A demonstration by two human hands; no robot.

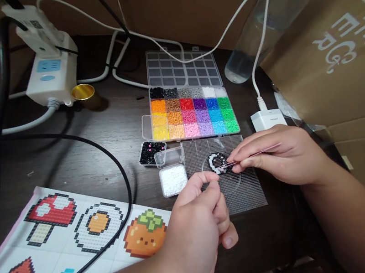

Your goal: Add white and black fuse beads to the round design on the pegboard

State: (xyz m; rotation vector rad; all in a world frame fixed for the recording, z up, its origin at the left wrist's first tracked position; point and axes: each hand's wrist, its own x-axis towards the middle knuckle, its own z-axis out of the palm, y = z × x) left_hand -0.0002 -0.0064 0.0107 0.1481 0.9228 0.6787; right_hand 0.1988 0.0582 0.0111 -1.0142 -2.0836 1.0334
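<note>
My right hand (280, 153) pinches a thin pair of tweezers (265, 149), whose tips point left at a small black and white bead design (213, 163). This design sits on a clear pegboard (252, 194) at the middle of the desk. Just in front of it, my left hand (195, 219) is closed, thumb and index finger pressed together near the tweezer tips. Anything between those fingers is too small to make out. To the left of the board are a small box of white beads (173, 181) and a box of black beads (150, 154) with a few pink ones.
Behind the board lies an open bead case (195, 116) sorted by colour. A pattern sheet (65, 240) covers the front left, crossed by a black cable (117, 160). A power strip (52, 78), gold cup (85, 96), bottle (251, 42) and white charger (267, 119) stand around.
</note>
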